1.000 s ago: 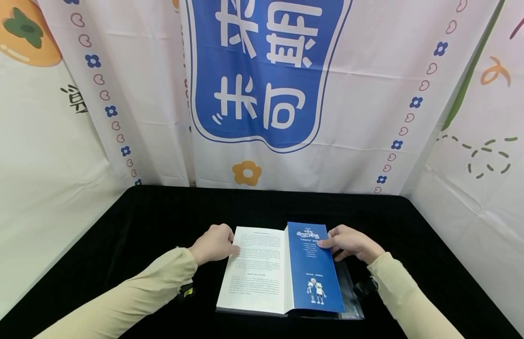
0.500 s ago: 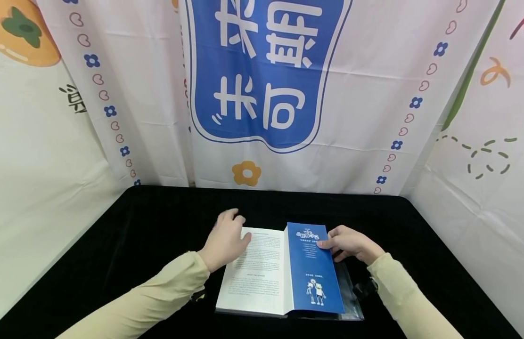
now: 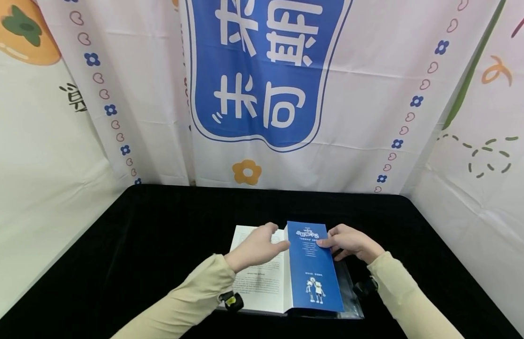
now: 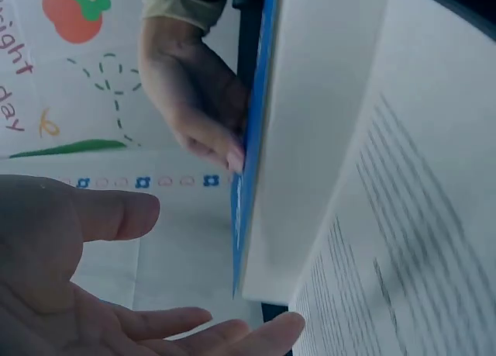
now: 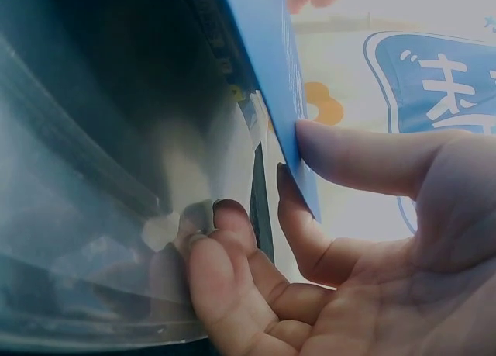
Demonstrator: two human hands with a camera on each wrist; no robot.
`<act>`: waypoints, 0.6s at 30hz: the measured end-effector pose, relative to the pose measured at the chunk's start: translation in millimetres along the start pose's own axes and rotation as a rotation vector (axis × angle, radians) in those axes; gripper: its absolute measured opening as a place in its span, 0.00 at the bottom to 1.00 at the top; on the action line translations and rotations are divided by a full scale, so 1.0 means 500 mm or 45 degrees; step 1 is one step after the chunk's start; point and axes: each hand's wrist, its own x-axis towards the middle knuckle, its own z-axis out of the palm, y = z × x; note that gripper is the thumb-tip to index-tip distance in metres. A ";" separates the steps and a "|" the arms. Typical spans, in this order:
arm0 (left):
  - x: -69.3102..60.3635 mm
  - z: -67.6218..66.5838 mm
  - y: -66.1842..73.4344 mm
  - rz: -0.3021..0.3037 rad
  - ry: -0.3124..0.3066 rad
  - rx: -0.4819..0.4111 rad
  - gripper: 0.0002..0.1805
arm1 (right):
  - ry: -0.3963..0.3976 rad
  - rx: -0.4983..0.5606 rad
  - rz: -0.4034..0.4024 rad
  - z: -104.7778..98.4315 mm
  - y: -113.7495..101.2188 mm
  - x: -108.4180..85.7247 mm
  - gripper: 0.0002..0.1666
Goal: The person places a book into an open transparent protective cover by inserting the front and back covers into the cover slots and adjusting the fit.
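An open book (image 3: pixel 262 287) lies on the black table, its printed white page on the left. On its right side stands a blue cover flap (image 3: pixel 311 268) with white lettering and two small robot figures. My right hand (image 3: pixel 351 242) pinches the flap's outer edge between thumb and index finger; in the right wrist view, its other fingers touch a clear plastic cover (image 5: pixel 101 271). Over the printed page is my left hand (image 3: pixel 257 247), fingers spread and holding nothing, thumb tip close to the flap's fold. The left wrist view shows a gap between its thumb and fingers.
The black-covered table (image 3: pixel 168 221) extends around the book on all sides. White printed curtains (image 3: pixel 351 117) enclose it at the back and both sides. A strip of the clear plastic cover sticks out right of the flap.
My left hand has let go of the page's left edge, lifted and moved right across the page toward the flap. The right hand and the blue flap stay in place.
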 end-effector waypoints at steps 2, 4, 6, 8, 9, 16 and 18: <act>0.002 0.011 0.011 -0.007 -0.022 -0.035 0.38 | -0.002 -0.003 0.002 0.000 -0.001 0.001 0.13; 0.004 0.022 0.019 -0.010 -0.034 -0.076 0.40 | -0.001 -0.006 0.003 0.000 -0.002 0.002 0.13; 0.006 0.031 0.026 -0.010 -0.035 -0.119 0.42 | 0.000 -0.009 0.004 0.000 -0.002 0.002 0.13; 0.010 0.041 0.027 -0.012 -0.034 -0.155 0.43 | 0.001 -0.012 0.005 0.001 -0.003 0.002 0.13; 0.012 0.046 0.027 -0.007 -0.034 -0.174 0.42 | 0.001 -0.014 0.005 0.001 -0.003 0.002 0.13; 0.021 0.065 0.014 -0.012 -0.030 -0.203 0.43 | 0.002 -0.017 0.003 0.004 -0.002 0.003 0.13; 0.022 0.066 0.010 -0.001 -0.028 -0.210 0.43 | 0.004 -0.018 0.002 0.004 -0.002 0.003 0.13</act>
